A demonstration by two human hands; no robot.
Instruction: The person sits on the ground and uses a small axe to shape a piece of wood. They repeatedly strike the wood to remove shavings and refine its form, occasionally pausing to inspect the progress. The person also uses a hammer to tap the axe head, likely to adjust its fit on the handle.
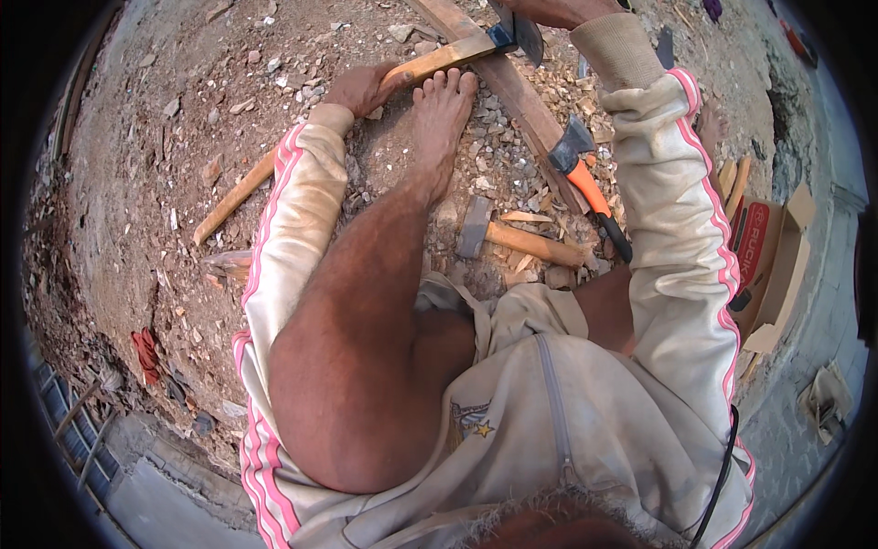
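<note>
My left hand (366, 89) is wrapped round the long wooden handle of an axe (439, 59). The handle slants from the lower left, under my left forearm, up to a dark metal head with blue at the joint. At the top edge my right hand (560, 7) is beside that head; its fingers are mostly cut off, so its grip is hidden. Below the head lies a wooden beam (526, 101). The toes of my bare foot (444, 114) are against the handle. A hatchet with an orange and black handle (590, 183) leans on the beam's lower end.
A hammer with a wooden handle (530, 242) lies among wood chips between my legs. At right stand an open red and brown cardboard box (773, 265) and some wooden pieces (736, 188). A red cloth (144, 355) lies on the stony ground at left, above a concrete ledge (174, 503).
</note>
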